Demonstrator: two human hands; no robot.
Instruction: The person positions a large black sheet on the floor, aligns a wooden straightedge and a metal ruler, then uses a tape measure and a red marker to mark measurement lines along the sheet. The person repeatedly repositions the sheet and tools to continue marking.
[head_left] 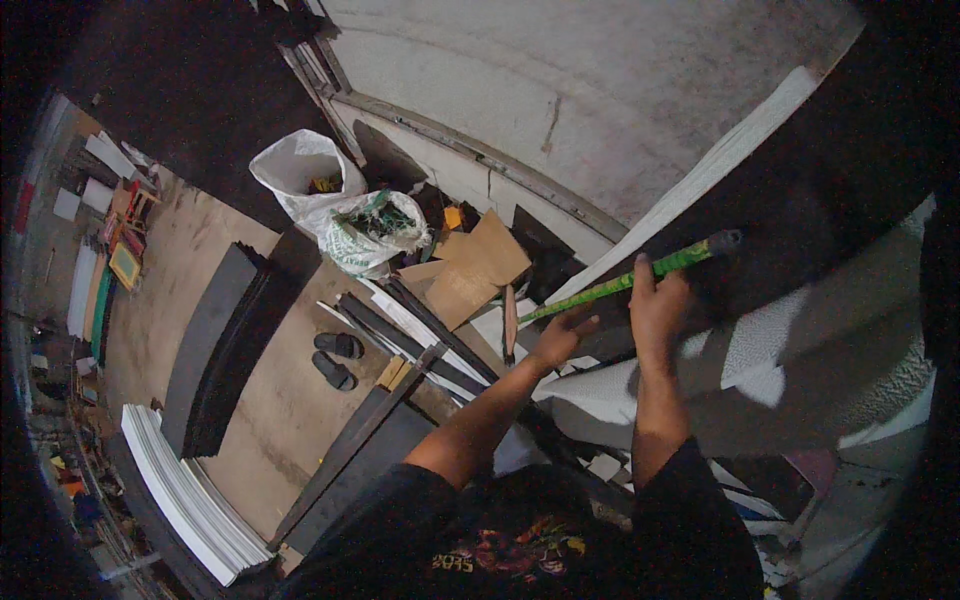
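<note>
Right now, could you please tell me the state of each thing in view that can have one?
Green pole: held in both hands, slanting up to the right.
Right hand: closed around the pole.
Left hand: gripping the pole lower down.
White sack: open, standing upright.
Second sack: open, full of scraps.
Black sandals: off, lying side by side on the floor.
Cardboard sheets: flattened, lying loose.

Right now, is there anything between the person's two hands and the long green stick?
Nothing visible. The right hand is closed around the long green stick, and the left hand touches it lower down. No object lies between either hand and the stick.
</note>
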